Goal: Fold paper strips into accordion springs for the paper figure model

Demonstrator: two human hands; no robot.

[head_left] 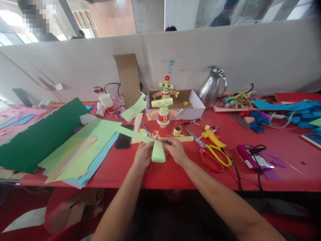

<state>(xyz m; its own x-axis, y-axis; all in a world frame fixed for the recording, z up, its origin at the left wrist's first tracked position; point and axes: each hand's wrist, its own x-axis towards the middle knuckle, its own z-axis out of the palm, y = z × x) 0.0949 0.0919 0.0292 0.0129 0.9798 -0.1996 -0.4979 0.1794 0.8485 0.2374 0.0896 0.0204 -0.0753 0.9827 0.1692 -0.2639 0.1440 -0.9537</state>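
Both hands, left hand [143,154] and right hand [175,149], grip closed round the green paper roll [158,151] between them

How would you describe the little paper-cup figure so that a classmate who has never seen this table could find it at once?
Start at the red table and look to the open cardboard box against the white partition. The figure stands upright at the box's front edge, beyond the two hands. Unlike the flat paper sheets around it, it is a stacked tower with coiled orange arms and a red ring on top.
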